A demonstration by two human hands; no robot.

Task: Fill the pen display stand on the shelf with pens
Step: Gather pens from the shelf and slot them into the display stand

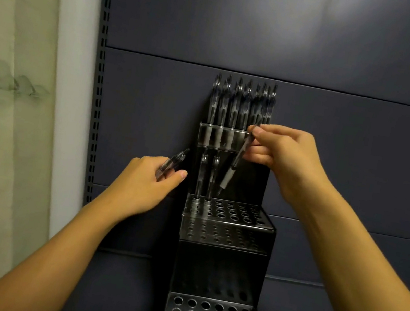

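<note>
The step in hand looks like seating a pen in the middle tier of the black, stepped plastic pen display stand [222, 260], which rests on the dark grey shelf [123, 290]. The right hand [283, 154] pinches a clear-barrelled pen with a pale grip [235, 165], tilted, its tip just above the perforated tier. Next, I judge, the tip must be brought upright over a free hole, at about three o'clock from the two pens already standing there [206, 177]. The left hand [145, 183], at nine o'clock from the stand, curls its fingers round a spare clear pen [171, 163]. The top tier holds a full row of pens [243, 102] (the lowest tier shows only empty holes).
</note>
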